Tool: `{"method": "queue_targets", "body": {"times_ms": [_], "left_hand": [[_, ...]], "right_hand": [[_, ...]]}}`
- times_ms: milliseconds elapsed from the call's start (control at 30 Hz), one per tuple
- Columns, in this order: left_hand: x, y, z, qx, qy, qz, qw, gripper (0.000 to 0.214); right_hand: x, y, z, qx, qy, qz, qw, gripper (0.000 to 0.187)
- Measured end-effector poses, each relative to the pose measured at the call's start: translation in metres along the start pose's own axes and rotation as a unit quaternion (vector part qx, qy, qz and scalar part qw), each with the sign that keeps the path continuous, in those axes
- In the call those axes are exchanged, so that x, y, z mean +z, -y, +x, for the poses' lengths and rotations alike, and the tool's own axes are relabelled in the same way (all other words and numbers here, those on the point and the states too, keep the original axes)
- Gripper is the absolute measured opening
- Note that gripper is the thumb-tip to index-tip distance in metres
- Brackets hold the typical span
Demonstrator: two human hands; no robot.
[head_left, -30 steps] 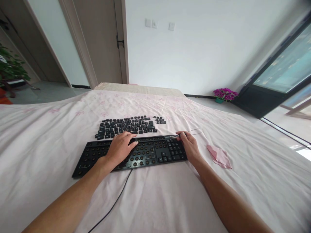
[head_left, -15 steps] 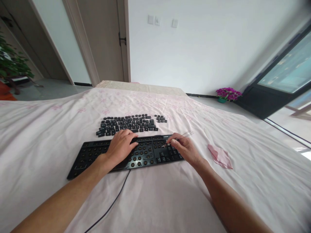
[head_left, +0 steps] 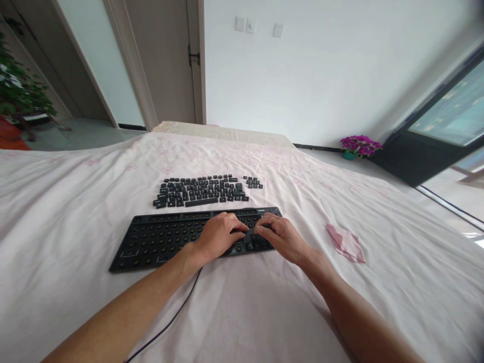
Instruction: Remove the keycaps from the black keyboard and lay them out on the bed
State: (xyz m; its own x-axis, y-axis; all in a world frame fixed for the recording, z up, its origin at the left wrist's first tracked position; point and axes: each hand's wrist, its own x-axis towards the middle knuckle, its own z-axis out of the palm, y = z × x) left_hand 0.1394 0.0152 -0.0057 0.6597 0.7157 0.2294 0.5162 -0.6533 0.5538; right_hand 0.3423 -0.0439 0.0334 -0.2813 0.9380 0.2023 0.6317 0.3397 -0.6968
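A black keyboard [head_left: 162, 237] with most keycaps pulled off lies on a pink sheet in front of me. Behind it, the removed keycaps [head_left: 200, 190] are laid out in rows. My left hand [head_left: 219, 236] rests on the keyboard's right-middle part with its fingers curled down onto it. My right hand [head_left: 282, 236] sits just beside it over the right-hand block, fingers pinched on a thin wire keycap puller whose tip [head_left: 282, 212] peeks out past the keyboard's far right corner. The two hands almost touch.
A folded pink cloth [head_left: 346, 243] lies on the sheet to the right. The keyboard cable [head_left: 170, 322] runs back toward me. A pot of purple flowers [head_left: 360, 146] stands on the floor by a dark window frame; a door and a green plant [head_left: 18, 96] are at left.
My left hand slid right along the keyboard, from its middle toward the right block. My right hand drew in leftward with the wire tool, so both hands now meet over the right side.
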Motion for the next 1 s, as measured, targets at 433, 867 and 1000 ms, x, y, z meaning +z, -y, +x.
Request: {"method": "queue_targets", "body": {"times_ms": [433,867,1000], "left_hand": [[0.000,-0.004,0.003,0.010,0.024,0.017,1.000,0.023],[0.004,-0.006,0.014,0.063,0.049,0.006,0.997,0.019],[0.005,-0.003,0.016,0.086,0.051,-0.003,0.995,0.017]], "right_hand": [[0.007,-0.013,0.002,-0.109,0.026,-0.031,0.993,0.024],[0.017,-0.031,-0.001,-0.081,-0.031,0.019,0.996,0.032],[0.020,-0.030,-0.003,-0.108,-0.028,0.019,0.994,0.032]]}}
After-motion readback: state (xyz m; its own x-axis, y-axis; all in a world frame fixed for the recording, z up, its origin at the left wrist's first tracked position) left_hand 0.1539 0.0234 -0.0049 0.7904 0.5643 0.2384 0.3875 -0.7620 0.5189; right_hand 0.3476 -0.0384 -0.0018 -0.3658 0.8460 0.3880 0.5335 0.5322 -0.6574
